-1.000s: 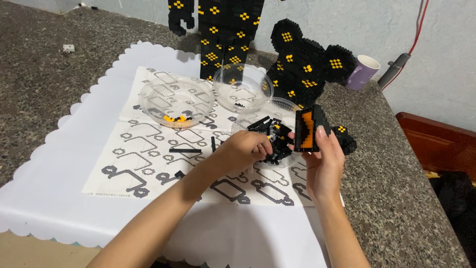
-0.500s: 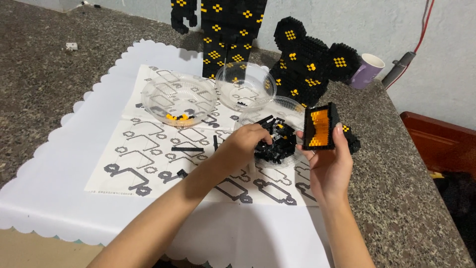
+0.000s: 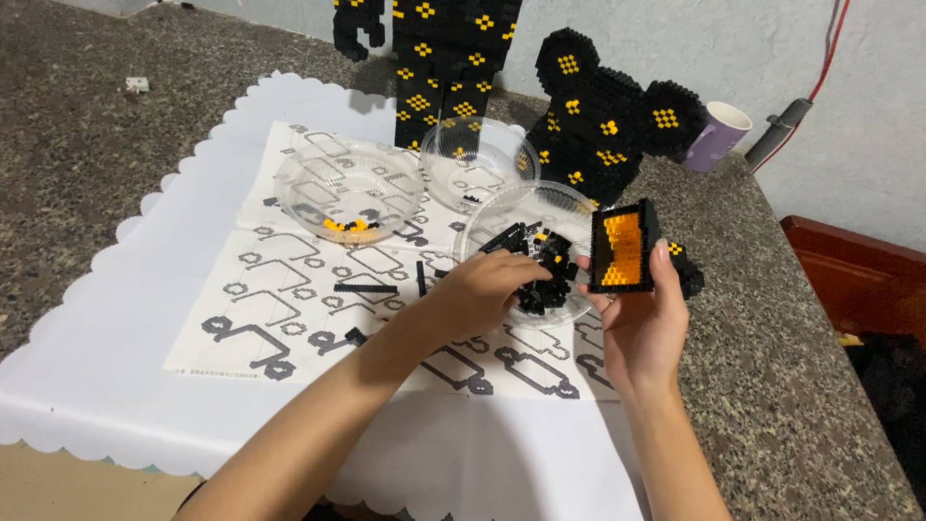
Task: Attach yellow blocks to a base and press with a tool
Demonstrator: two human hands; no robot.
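A: Largest first: what stands on the speckled stone counter (image 3: 810, 376)?

B: A white scallop-edged cloth (image 3: 116, 338) carrying a printed instruction sheet (image 3: 289, 318). At the rear stand a tall black-and-yellow block figure (image 3: 446, 58) and a block bear head (image 3: 603, 116). A purple cup (image 3: 719, 133) sits near the wall.

A: And the containers?

B: Three clear plastic bowls: one with yellow pieces (image 3: 349, 188), one nearly empty (image 3: 479, 159), one holding loose black bricks (image 3: 540, 260).

A: The hands?

B: The right hand (image 3: 641, 323) holds up a black block panel with an orange face (image 3: 622, 248), fingers wrapped round its edges, just beside the third bowl. The left hand (image 3: 482, 289) reaches into that bowl; its grip is curled over the bricks, though whether it pinches one cannot be told.

A: Good practice here?

B: As a judgement: keep the panel steady and studs facing up, select one brick, and check it against the sheet before pressing.
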